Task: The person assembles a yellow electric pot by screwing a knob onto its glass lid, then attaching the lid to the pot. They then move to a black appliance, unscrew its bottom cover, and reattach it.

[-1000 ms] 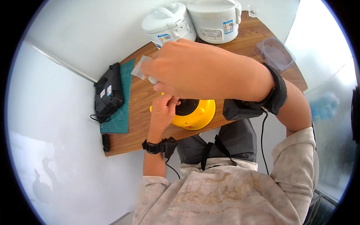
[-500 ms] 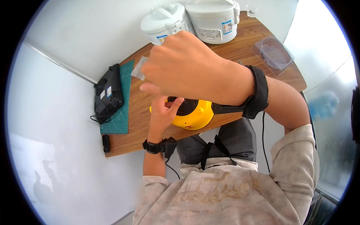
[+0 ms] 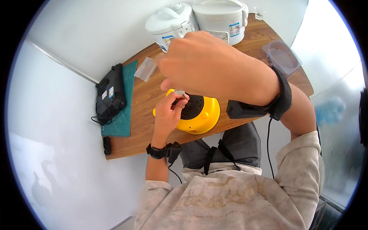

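A yellow round appliance with a black slotted underside (image 3: 197,122) lies bottom up at the near side of the table. My left hand (image 3: 167,114) rests at its left edge, thumb and fingers pinched around a thin silvery piece (image 3: 179,92) above the black part. I cannot tell whether that piece is a tool's shaft or a separate part. Above and beyond it, my right hand (image 3: 191,61) is closed in a fist, its back towards me. Whatever the right fingers hold is hidden beneath the fist, and the forearm covers part of the yellow appliance.
Two white rice cookers (image 3: 172,23) stand at the back. A black device (image 3: 111,94) lies on a green cutting mat (image 3: 128,115) at the left. A small clear bag (image 3: 146,69) lies beside the mat. At the right is a clear plastic tray (image 3: 281,57); a small glass (image 3: 259,15) stands behind.
My right fist and forearm have shifted right and slightly down, uncovering the small bag and the silvery piece. My left hand stays at the yellow appliance.
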Available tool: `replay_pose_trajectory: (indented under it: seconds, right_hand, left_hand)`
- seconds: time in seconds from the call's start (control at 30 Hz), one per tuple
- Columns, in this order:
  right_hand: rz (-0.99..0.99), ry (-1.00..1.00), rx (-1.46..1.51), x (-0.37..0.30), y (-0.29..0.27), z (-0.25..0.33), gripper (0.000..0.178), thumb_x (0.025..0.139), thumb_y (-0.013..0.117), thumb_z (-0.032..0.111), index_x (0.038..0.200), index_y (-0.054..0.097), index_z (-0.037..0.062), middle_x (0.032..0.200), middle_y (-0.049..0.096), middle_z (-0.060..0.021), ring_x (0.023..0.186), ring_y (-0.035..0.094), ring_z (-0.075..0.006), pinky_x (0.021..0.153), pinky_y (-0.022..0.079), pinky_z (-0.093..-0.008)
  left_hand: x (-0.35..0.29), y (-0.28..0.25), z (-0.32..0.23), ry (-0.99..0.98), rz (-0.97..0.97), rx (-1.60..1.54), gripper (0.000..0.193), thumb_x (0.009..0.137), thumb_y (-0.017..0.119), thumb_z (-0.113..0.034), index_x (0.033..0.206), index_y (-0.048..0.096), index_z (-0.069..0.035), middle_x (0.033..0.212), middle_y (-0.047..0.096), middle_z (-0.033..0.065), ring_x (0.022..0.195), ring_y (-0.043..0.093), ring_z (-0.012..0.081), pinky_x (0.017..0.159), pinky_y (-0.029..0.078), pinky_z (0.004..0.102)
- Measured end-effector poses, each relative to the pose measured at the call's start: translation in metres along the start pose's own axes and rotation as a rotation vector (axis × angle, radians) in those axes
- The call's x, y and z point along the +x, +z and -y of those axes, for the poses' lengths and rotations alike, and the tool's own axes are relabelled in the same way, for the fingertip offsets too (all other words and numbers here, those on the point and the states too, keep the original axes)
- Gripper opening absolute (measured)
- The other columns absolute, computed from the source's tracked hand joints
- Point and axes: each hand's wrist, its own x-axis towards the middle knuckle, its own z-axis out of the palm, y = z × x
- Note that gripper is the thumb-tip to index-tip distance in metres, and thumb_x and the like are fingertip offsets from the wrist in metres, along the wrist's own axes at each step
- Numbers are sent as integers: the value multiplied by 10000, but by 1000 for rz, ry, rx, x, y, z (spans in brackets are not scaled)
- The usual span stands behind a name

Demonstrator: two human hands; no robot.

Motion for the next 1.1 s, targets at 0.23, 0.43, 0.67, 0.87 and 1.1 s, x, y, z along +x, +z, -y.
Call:
replay_pose_trajectory:
  seconds: [0.23,0.43,0.67,0.87,1.1]
  right_hand:
    - [-77,63,-122,8,17,12,360,861,709,313,607,609,79,546,559,-82,484,587,-259,449,440,-351]
    - [0,90,44,-1,15,11,261,867,699,269,899,616,24,619,602,-116,575,630,-325,522,474,-385]
    - [105,178,112,1,9,8,341,883,707,357,909,621,28,641,620,-140,623,645,-343,563,490,-395]
    - [30,257,-81,7,22,9,429,879,691,464,823,656,40,557,605,-122,479,598,-329,481,474,-399]
    - [-38,279,103,1,26,14,353,877,712,321,1000,628,1,747,673,-160,676,667,-353,581,516,-442]
  left_hand:
    - [-2,-4,11,27,-12,125,95,943,680,-65,999,677,12,842,709,125,730,662,207,695,517,306]
    - [-3,-4,3,-8,-30,161,49,943,633,-11,981,650,15,823,699,117,694,652,204,681,518,303]
    - [-3,-2,-2,22,-23,171,125,931,555,79,1003,640,23,900,738,81,764,666,169,735,535,273]
    - [-1,-1,-6,12,-4,70,174,928,531,102,1028,644,15,971,750,76,799,671,175,759,541,272]
    - [-2,-4,-7,-37,20,168,167,932,521,108,1022,633,23,972,748,78,793,671,176,762,547,272]
